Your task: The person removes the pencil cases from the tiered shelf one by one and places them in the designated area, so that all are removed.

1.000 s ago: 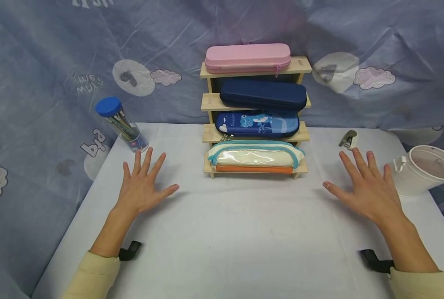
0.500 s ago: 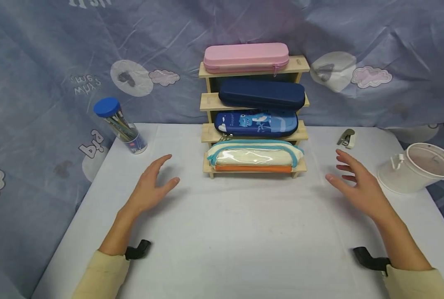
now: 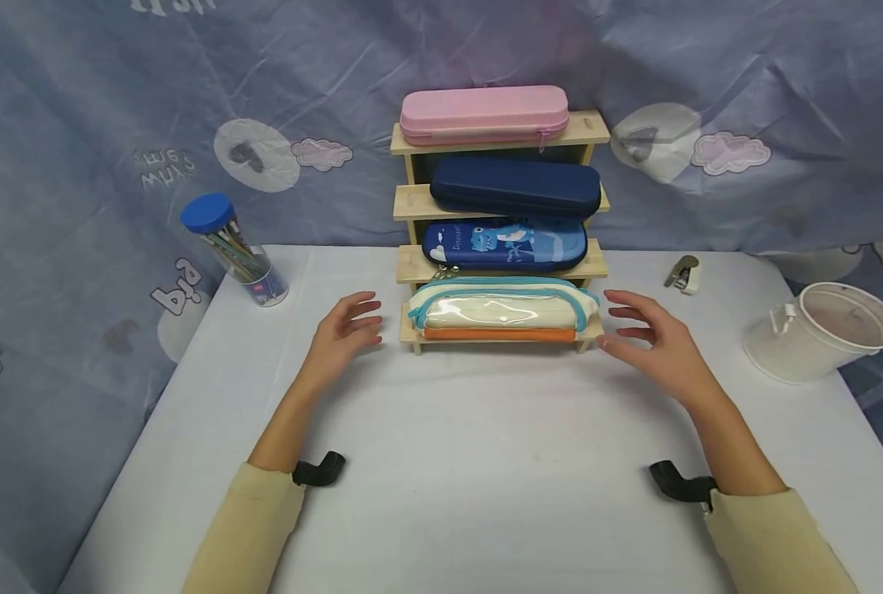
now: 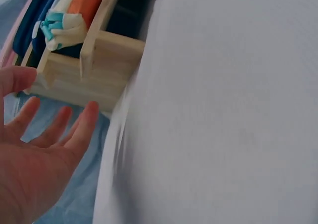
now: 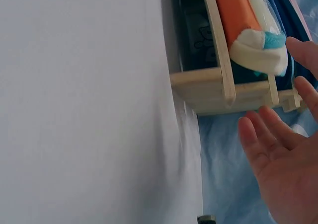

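Observation:
A stepped wooden rack (image 3: 406, 262) stands at the back of the white table, one pencil case on each tier. On the lowest tier lies a cream and clear pencil case (image 3: 501, 312) with teal zip edging and an orange base. Above it are a blue dinosaur case (image 3: 512, 245), a navy case (image 3: 516, 186) and a pink case (image 3: 484, 114). My left hand (image 3: 335, 338), fingers loosely bent, is just left of the lowest tier and holds nothing. Beside the tier's right end, my right hand (image 3: 657, 346) has its fingertips close to the cream case, also holding nothing.
A clear jar of pencils with a blue lid (image 3: 235, 252) stands at the table's back left. Toward the back right are a small stapler (image 3: 683, 275) and a white bucket (image 3: 798, 338). A grey-blue curtain (image 3: 323, 74) hangs behind the table.
Both hands, spread wide apart a second ago, have turned palms inward and moved in toward the rack's two ends. The cases and rack stay in place.

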{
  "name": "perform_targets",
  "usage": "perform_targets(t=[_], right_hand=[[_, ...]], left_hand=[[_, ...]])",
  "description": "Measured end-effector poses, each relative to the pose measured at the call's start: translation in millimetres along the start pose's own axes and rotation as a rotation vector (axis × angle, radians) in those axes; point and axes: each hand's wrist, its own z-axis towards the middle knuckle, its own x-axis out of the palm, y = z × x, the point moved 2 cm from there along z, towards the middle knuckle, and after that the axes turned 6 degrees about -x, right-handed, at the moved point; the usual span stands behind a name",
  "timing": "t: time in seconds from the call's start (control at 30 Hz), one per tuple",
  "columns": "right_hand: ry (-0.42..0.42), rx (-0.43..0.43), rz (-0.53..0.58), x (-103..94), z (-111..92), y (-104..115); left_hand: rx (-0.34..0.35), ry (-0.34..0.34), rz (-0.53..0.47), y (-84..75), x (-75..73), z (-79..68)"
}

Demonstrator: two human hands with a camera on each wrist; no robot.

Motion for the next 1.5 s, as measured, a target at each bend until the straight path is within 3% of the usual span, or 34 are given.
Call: perform_targets(t=[0.07, 0.23, 0.33, 0.47, 0.77, 1.03, 1.5], right_hand=[[-0.003, -0.016, 0.007, 5.5, 4.1, 11.9], [-0.016, -0.053, 0.028, 14.8, 9.7, 37.8], [-0.016, -0.083, 0.038, 18.7, 11.8, 43.2], [-0.012, -0.122, 0.032, 23.2, 14.1, 43.7], [-0.007, -0.199, 0.002, 34.7, 16.7, 39.6], [-0.063, -0.229, -0.020, 35.3, 15.3, 46.2], [-0.212, -0.151, 0.056, 10.3, -7.1, 31.5]], left_hand=[[-0.013, 0.005, -0.036, 1.0, 5.1, 4.4], [-0.062, 0.010, -0.147, 26.7, 13.9, 23.3], [-0.095, -0.015, -0.164, 41.4, 19.4, 33.1], [-0.133, -0.034, -0.169, 49.2, 28.3, 40.0], [-0.180, -0.024, -0.214, 53.2, 34.0, 40.0], [-0.152, -0.022, -0.245, 59.7, 33.9, 40.6], [-0.119, -0.030, -0.248, 64.4, 34.6, 40.9]])
